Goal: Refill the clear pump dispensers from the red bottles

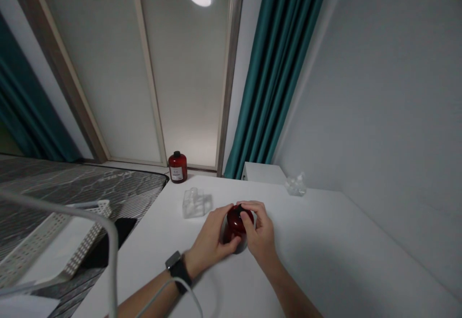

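Note:
A dark red, glossy bottle stands on the white table between my hands. My left hand is wrapped round its left side, with the thumb across the front. At the bottle's top, the fingers and thumb of my right hand close on its small black cap. My right fingers partly hide the cap. A watch with a black band is on my left wrist. Left of my hands lies a clear plastic bottle-like piece.
Another red bottle with a black cap and white label stands at the table's far left corner. Crumpled clear plastic lies at the back right, near a white box. A white perforated basket and pale tubing are at left.

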`<state>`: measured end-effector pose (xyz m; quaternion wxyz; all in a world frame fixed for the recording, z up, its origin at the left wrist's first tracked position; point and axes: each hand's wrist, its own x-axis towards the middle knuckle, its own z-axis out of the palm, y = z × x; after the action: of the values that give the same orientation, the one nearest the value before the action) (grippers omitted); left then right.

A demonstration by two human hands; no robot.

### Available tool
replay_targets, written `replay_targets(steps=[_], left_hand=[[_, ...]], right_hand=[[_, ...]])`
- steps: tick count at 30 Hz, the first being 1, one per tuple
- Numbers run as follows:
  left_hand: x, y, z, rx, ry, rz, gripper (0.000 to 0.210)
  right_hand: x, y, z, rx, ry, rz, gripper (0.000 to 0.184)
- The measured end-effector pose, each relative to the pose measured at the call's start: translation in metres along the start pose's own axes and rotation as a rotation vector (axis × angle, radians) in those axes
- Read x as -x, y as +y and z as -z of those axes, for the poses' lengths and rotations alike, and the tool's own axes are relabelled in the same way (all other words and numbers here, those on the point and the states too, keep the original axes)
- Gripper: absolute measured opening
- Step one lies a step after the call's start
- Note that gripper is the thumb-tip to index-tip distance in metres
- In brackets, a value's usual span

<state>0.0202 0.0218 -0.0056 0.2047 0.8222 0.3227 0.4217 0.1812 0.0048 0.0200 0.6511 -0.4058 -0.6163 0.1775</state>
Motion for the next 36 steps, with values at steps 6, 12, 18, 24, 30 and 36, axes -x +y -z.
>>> replay_targets(steps=[6, 12, 18, 24, 30, 36], left_hand=[[-0.003, 0.009, 0.002, -0.071, 0.104, -0.185, 0.071], [-0.003, 0.012, 0.003, -0.086, 0.101, -0.206, 0.071], [-0.003, 0.01, 0.003, -0.058, 0.104, -0.202, 0.071], [-0.002, 0.011, 0.004, -0.064, 0.097, -0.194, 0.069], [-0.003, 0.011, 0.003, -0.056, 0.094, -0.191, 0.069], [-0.003, 0.009, 0.002, -0.058, 0.096, -0.192, 0.068]], right_hand=[[0.004, 0.002, -0.002, -0.026, 0.004, -0.012, 0.01], [0.008, 0.001, -0.001, 0.078, 0.029, 0.01, 0.011], [0.011, 0.002, 0.0, 0.019, 0.0, 0.014, 0.012], [0.011, 0.004, 0.001, 0.073, 0.025, 0.024, 0.011], [0.011, 0.004, -0.001, -0.008, -0.005, -0.004, 0.013], [0.011, 0.001, 0.0, 0.03, -0.015, -0.01, 0.02]])
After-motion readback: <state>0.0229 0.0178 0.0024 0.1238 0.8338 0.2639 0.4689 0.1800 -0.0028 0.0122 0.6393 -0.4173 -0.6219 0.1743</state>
